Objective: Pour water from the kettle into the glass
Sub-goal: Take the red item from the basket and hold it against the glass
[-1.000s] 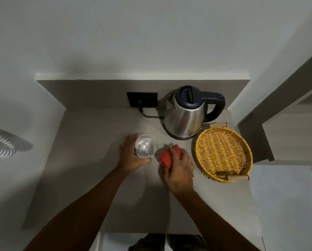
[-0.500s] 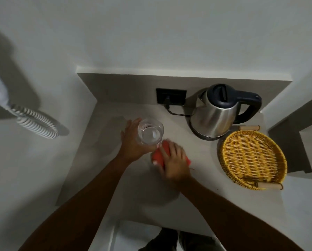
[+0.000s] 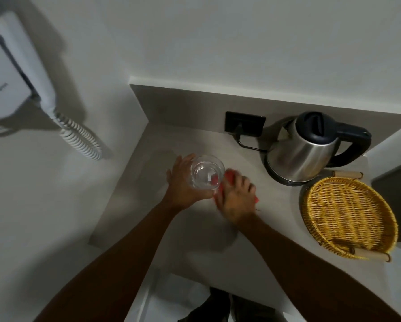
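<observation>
Counter (image 3: 195,228) view shifted; glass (image 3: 207,172) unmoved

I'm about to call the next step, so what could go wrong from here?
1. The clear drinking glass, gripped only by the left hand, hangs over the grey counter; water seems to be inside and could spill.
2. The right hand presses the red cloth right beside it and may bump it.
3. The steel electric kettle has its black cord plugged in.

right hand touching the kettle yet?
Apart. The head view shows the right hand pressed on a red cloth on the counter, with bare counter between it and the kettle.
</observation>
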{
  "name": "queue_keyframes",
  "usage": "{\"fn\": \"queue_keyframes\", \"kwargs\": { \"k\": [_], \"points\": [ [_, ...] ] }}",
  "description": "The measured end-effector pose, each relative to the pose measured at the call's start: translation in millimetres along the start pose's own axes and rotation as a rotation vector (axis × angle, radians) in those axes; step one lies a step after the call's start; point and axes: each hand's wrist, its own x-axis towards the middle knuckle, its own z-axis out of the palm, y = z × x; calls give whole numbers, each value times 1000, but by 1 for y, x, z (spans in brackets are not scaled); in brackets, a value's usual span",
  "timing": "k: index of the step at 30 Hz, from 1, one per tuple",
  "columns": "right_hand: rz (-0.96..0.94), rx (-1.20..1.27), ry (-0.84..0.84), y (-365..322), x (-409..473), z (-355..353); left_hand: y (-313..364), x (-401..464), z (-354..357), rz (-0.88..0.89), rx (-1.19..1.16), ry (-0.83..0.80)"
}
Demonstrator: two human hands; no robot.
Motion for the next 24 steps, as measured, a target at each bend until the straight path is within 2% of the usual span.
{"fn": "queue_keyframes", "kwargs": {
  "k": [3,5,7,11,13,17,22,24],
  "points": [
    [-213,18,-30,-18,-47,13,-4,2,1,-2,-29,27],
    [-286,39,-21,-5,-80,17,-4,4,2,27,-16,14],
    [-219,37,-13,25,-98,13,2,4,8,50,-9,24],
    [129,12,38,77,-74,-7,16,-1,33,64,-18,-7],
    [223,-2,61,84,-54,-14,16,-6,48,71,-50,-37],
    [259,-5,59,82,-35,-16,22,-7,69,145,-60,-33],
    [300,-45,105,113,-38,-35,61,6,100,255,-58,-117],
    [290,-31,69,118,-42,-35,56,0,105,245,-68,-121]
  ]
}}
